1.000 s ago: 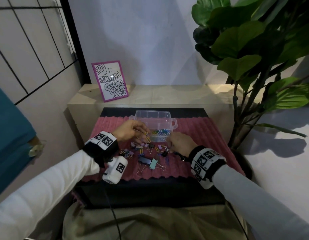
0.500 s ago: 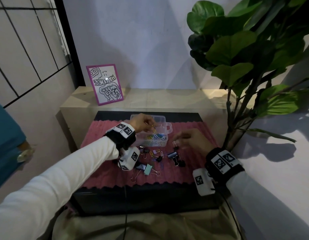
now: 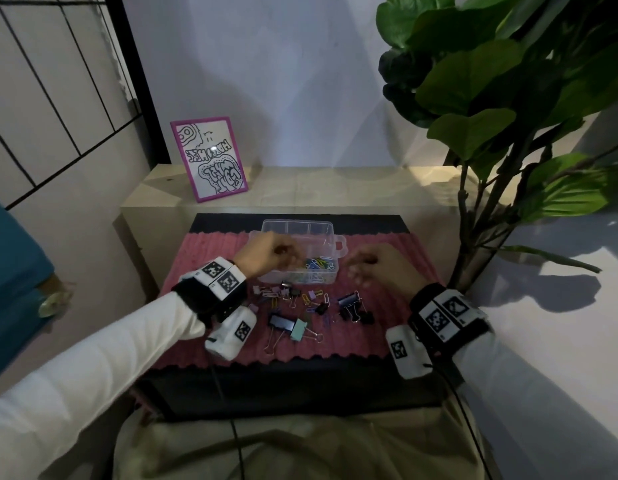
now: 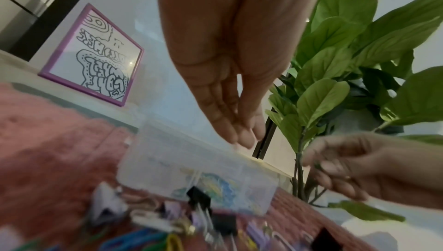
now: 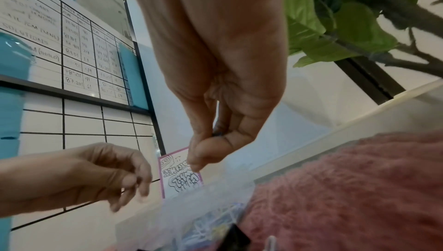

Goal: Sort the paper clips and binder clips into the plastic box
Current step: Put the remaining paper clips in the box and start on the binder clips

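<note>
**Both hands at the box, loose clips lower in frame**

Seen from the head view: clear plastic box point(image 3: 330, 237) at centre frame on a pink ribbed mat point(image 3: 387, 327), long axis running left to right, handle tab at its right end. Inside, near front, a tangle of thin coloured paper clips point(image 3: 318, 264); the back compartments look bare, though too dim to be sure.

Left hand point(image 3: 266, 256) directly over the box's left part, fingers straight and close together in the left wrist view, tips just above the rim, holding nothing visible. Right hand point(image 3: 380, 265) just right of the box, thumb and fingers pinched narrow on something small and dark, best seen in the right wrist view point(image 5: 217, 134); probably a small binder clip, but too little shows to name it.

Loose pile of binder clips point(image 3: 349, 304) and wire clips below the box in frame, between both wrists, about equally near either hand. Box lies up and left of the right hand's pinch, so likely a short carry that way.

Clips: hard folded metal with springy wire handles; paper clips light, slippery, prone to snag together. Mat soft, corrugated, grippy.
</note>
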A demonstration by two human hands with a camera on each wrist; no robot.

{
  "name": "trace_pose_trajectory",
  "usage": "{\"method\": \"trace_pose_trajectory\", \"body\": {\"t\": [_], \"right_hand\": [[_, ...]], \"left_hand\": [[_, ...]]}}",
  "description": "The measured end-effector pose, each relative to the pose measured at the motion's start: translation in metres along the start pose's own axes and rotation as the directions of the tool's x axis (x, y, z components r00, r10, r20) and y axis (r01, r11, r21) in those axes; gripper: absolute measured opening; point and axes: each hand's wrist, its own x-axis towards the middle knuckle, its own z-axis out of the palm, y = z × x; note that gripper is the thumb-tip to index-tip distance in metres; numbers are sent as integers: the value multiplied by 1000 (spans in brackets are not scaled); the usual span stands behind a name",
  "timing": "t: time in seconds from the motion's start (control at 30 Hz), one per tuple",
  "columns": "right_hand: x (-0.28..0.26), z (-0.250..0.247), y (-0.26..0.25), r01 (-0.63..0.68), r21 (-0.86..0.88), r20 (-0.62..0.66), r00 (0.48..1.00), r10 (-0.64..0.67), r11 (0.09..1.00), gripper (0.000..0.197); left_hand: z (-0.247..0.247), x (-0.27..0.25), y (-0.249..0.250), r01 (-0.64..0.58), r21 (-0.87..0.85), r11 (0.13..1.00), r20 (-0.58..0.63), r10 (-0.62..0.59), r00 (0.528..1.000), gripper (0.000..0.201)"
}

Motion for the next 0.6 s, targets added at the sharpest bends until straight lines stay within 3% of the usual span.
{"method": "trace_pose_trajectory", "body": {"t": [0.1, 0.23, 0.37, 0.47, 0.57, 0.6], "right_hand": [[13, 9, -16, 53, -61, 50, 997, -50, 997, 19], [35, 25, -39, 79, -171, 58, 996, -70, 982, 20], [33, 34, -50, 185, -482, 93, 983, -160, 856, 31], [17, 31, -38, 275, -519, 99, 960, -263, 810, 20], [5, 30, -26, 232, -563, 260, 961, -97, 793, 12], [3, 31, -22, 213, -580, 322, 947, -19, 786, 18]], "left_hand": [[14, -13, 2, 24, 49, 998, 147, -31, 989, 21], [34, -7, 11, -89, 299, 950, 288, -1, 958, 26], [51, -3, 13, -103, 382, 918, 329, -31, 944, 28], [56, -2, 13, -92, 382, 919, 338, -46, 940, 22], [58, -1, 13, -106, 394, 913, 353, -43, 935, 17], [58, -1, 15, -113, 402, 909, 352, -40, 935, 18]]}}
